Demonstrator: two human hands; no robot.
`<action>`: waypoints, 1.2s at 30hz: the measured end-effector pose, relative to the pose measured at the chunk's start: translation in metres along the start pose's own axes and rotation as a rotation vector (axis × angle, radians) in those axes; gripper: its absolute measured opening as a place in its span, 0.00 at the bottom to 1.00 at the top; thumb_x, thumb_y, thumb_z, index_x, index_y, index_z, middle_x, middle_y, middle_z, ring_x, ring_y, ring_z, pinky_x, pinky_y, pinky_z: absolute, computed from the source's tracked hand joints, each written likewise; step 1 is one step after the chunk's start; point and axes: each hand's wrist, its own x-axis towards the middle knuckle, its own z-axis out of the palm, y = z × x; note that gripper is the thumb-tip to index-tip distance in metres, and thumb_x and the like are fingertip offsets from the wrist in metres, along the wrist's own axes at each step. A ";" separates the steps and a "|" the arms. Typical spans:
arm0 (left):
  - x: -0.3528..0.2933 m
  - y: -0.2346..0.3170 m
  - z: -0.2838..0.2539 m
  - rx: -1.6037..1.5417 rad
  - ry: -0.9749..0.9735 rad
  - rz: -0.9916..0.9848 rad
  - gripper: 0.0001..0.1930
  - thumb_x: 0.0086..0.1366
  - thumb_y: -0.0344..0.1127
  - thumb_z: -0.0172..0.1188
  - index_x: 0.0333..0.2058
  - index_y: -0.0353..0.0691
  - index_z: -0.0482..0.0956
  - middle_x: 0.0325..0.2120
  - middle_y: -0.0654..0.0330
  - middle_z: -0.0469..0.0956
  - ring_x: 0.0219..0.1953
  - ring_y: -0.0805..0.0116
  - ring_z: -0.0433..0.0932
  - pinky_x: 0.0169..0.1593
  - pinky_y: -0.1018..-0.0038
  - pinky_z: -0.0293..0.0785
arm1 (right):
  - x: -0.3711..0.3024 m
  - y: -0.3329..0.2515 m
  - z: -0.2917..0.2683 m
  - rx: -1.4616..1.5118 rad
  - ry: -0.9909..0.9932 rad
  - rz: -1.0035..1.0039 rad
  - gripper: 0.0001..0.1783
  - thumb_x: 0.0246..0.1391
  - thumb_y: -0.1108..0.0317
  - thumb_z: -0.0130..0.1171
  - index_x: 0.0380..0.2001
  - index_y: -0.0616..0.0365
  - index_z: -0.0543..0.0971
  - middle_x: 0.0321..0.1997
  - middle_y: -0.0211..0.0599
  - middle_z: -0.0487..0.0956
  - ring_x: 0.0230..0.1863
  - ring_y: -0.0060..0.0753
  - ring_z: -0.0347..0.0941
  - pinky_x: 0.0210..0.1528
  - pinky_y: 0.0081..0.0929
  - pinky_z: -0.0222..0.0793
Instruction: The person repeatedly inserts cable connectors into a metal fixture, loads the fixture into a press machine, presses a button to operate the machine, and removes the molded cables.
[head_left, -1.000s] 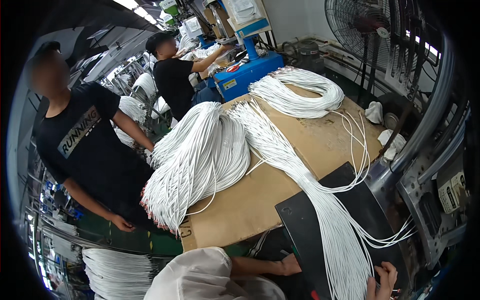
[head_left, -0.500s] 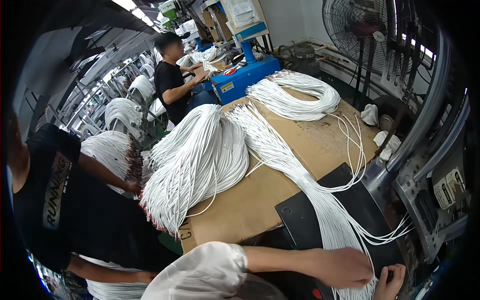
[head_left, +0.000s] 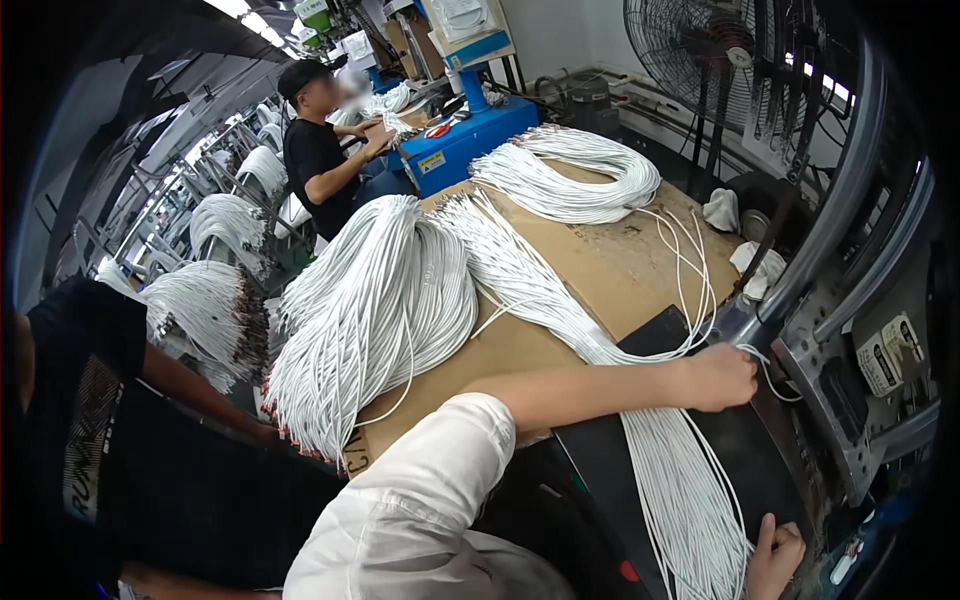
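Note:
A long bundle of white cables (head_left: pixel 665 470) runs from the cardboard down over a black mat (head_left: pixel 590 440). My left hand (head_left: pixel 722 378), reaching across this bundle from a white sleeve, is closed at its right side. A loose white cable (head_left: pixel 778 392) comes out at that fist. Lower down, my right hand (head_left: pixel 776 556) touches the bundle's right edge, its thumb up and its fingers curled. What lies inside those fingers is hidden.
Two more white cable bundles, a draped heap (head_left: pixel 375 320) and a looped one (head_left: pixel 590 185), lie on the cardboard (head_left: pixel 540 350). A metal machine frame (head_left: pixel 820 370) stands close on the right. One co-worker (head_left: pixel 80 420) is at my left; another (head_left: pixel 325 160) sits farther off.
My left hand has moved up and away from the lower bundle, out to its right side, with a loose cable. My right hand has stayed near the same spot. The view has shifted slightly.

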 end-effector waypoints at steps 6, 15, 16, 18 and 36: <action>-0.018 0.055 -0.042 -0.491 -0.352 -0.041 0.14 0.60 0.43 0.62 0.30 0.35 0.81 0.32 0.52 0.78 0.40 0.50 0.78 0.46 0.59 0.75 | -0.001 -0.005 -0.005 0.002 -0.055 0.133 0.26 0.63 0.57 0.58 0.20 0.71 0.75 0.21 0.53 0.71 0.21 0.52 0.66 0.28 0.44 0.63; -0.028 0.061 -0.005 -0.429 -0.124 0.083 0.13 0.61 0.40 0.60 0.33 0.33 0.77 0.30 0.53 0.76 0.38 0.53 0.78 0.42 0.62 0.74 | 0.002 0.006 -0.006 0.264 -0.056 -0.097 0.15 0.62 0.62 0.59 0.33 0.67 0.79 0.28 0.50 0.76 0.26 0.46 0.71 0.33 0.40 0.69; -0.025 0.064 -0.004 -0.365 -0.031 0.080 0.12 0.62 0.39 0.59 0.33 0.34 0.76 0.30 0.54 0.75 0.36 0.54 0.77 0.41 0.63 0.73 | 0.001 0.004 -0.007 0.260 -0.052 -0.095 0.15 0.62 0.62 0.59 0.33 0.67 0.79 0.28 0.50 0.76 0.26 0.46 0.71 0.33 0.40 0.69; -0.023 0.065 -0.013 -0.320 0.067 0.089 0.11 0.62 0.38 0.59 0.33 0.34 0.75 0.29 0.54 0.74 0.35 0.55 0.77 0.40 0.65 0.73 | -0.010 -0.005 -0.014 0.432 -0.228 0.105 0.14 0.63 0.63 0.58 0.40 0.66 0.79 0.37 0.49 0.78 0.35 0.46 0.74 0.41 0.38 0.71; -0.023 0.067 -0.011 -0.308 0.365 0.193 0.10 0.58 0.34 0.63 0.33 0.35 0.74 0.29 0.59 0.68 0.34 0.62 0.69 0.38 0.67 0.70 | 0.026 0.005 -0.068 -0.064 -0.641 0.038 0.17 0.43 0.66 0.68 0.36 0.65 0.79 0.26 0.48 0.79 0.29 0.44 0.79 0.31 0.35 0.68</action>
